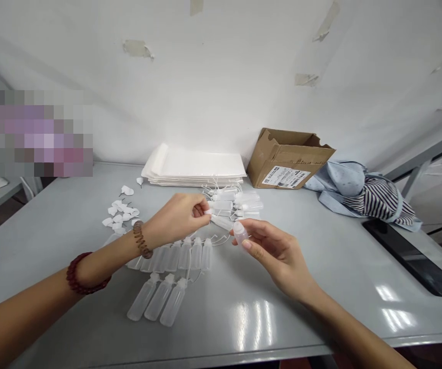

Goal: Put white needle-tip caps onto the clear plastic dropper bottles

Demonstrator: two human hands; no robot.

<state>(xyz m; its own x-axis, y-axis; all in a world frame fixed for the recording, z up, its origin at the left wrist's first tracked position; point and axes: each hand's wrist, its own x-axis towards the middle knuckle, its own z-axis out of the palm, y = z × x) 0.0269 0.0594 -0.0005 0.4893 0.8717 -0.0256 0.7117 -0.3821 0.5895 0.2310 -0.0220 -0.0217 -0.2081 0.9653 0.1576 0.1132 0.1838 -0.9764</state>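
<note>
My right hand (277,251) holds a small translucent squeeze bottle (240,232) upright between thumb and fingers, its top bare. A little to the left, my left hand (182,215) pinches a small white cap (207,211), apart from that bottle. Under and between the hands lie several more translucent bottles (221,206), some with thin white tubes. Below my left wrist a row of bottles (185,254) rests on the table, partly hidden by my arm. Nearer to me are three more bottles (155,298). Loose white caps (123,210) are scattered beyond my left forearm.
A stack of white envelopes (198,166) lies against the wall. Beside it stands an open cardboard box (286,159). Blue cloth (340,184) and a striped bundle (386,200) are at the right, with a long black object (409,256) in front. The grey table (282,333) has a front edge.
</note>
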